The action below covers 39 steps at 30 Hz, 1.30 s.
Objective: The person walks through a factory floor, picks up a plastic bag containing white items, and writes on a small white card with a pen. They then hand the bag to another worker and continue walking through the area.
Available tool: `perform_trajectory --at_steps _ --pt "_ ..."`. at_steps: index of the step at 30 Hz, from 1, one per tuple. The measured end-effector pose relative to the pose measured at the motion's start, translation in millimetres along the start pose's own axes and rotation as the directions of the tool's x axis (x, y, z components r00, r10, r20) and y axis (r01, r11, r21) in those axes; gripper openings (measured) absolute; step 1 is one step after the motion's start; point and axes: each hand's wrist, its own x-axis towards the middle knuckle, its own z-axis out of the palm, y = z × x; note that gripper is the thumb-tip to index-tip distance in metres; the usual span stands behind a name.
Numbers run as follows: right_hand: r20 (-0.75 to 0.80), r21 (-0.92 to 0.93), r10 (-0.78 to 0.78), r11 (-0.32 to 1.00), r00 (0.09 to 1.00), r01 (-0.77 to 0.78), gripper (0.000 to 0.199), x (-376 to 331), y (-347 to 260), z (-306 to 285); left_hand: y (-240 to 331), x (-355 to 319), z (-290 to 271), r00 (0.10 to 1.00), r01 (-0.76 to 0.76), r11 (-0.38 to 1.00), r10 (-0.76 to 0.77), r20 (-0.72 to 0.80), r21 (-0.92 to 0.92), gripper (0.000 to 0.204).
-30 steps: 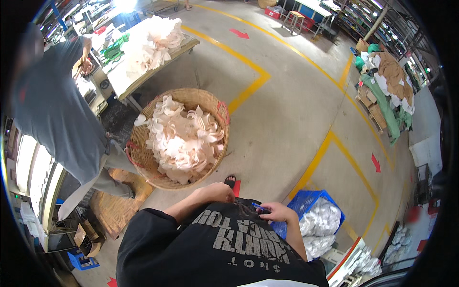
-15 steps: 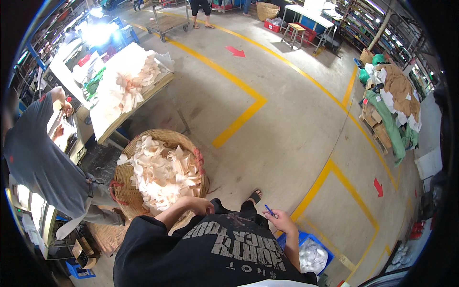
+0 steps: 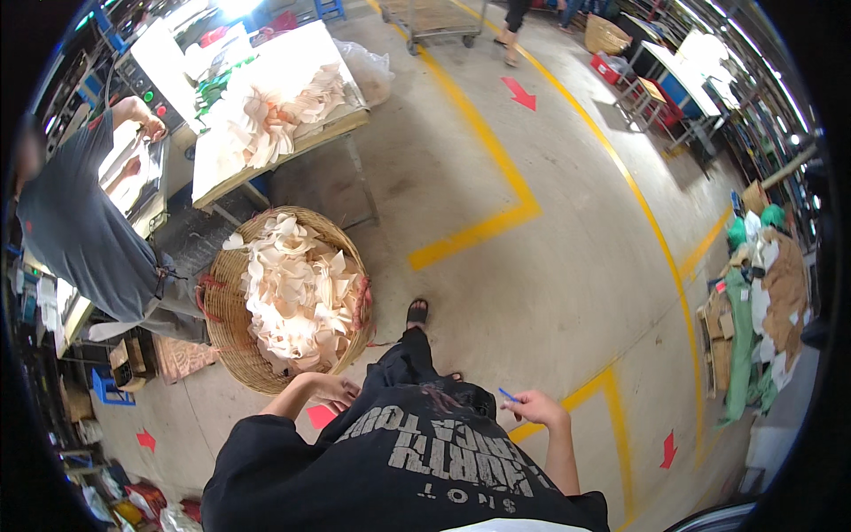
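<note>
My right hand (image 3: 537,408), at the right of my body, is closed round a slim blue pen (image 3: 509,395) whose end sticks out past the fingers. At waist height beside my black shirt, my left hand (image 3: 335,390) hangs with loosely bent fingers and nothing visible in it. Closest to that hand is a large round wicker basket (image 3: 226,332) with red-wrapped handles, standing on the floor. Pale, thin, curved cut pieces (image 3: 297,297) are heaped inside it. My left hand does not touch the basket.
A worktable (image 3: 301,146) piled with similar pieces stands beyond the basket. At left, a co-worker (image 3: 93,230) in grey stands at another bench. A flat cart (image 3: 434,19) and a walking person (image 3: 511,35) are far ahead. Cartons and green sacks (image 3: 740,355) lie at right.
My view has shifted right and my feet have moved, so basket and tables sit differently. The pen stays in my right hand. The blue bin at my right has left view.
</note>
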Motion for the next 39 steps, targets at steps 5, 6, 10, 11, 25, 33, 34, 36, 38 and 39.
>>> perform_trajectory --at_steps 5,6,10,11,25,33,34,36,38,39 --pt "0.228 -0.141 0.176 0.979 0.958 -0.146 0.029 36 -72 -67 21 13 -41 0.992 -0.124 0.983 0.118 -0.054 -0.135 0.055" --pt "0.241 -0.103 0.178 0.982 0.954 -0.157 0.028 45 -81 -78 35 12 -50 0.991 -0.132 0.984 0.129 -0.038 -0.116 0.054" --pt "0.226 -0.095 0.095 0.993 0.969 -0.075 0.023 95 -121 -117 90 -3 -87 0.993 -0.104 0.989 0.098 -0.058 -0.106 0.048" --pt "0.224 -0.081 0.03 0.997 0.974 -0.012 0.022 103 -131 -124 103 -8 -97 0.994 -0.082 0.99 0.072 -0.081 -0.118 0.046" --pt "0.026 0.101 -0.133 0.986 0.991 0.13 0.028 174 -170 -199 108 24 -162 0.955 -0.138 0.87 0.243 0.169 -0.473 0.038" --pt "-0.198 0.11 -0.088 0.988 0.976 0.111 0.028 136 -159 -252 228 29 -170 0.906 -0.031 0.934 0.176 0.384 -0.355 0.041" --pt "-0.209 0.107 -0.084 0.988 0.974 0.109 0.028 131 -144 -260 239 38 -168 0.89 -0.015 0.925 0.185 0.418 -0.38 0.041" --pt "-0.218 0.08 -0.058 0.994 0.974 0.077 0.03 120 -103 -275 271 54 -164 0.9 0.033 0.951 0.106 0.424 -0.307 0.041" --pt "-0.216 0.163 -0.075 0.98 0.974 0.112 0.032 103 -63 -283 356 46 -129 0.948 0.274 0.942 -0.299 0.113 0.194 0.047" --pt "-0.212 0.254 -0.097 0.955 0.973 0.151 0.034 90 -43 -283 386 53 -117 0.948 0.273 0.91 -0.31 0.075 0.311 0.046"
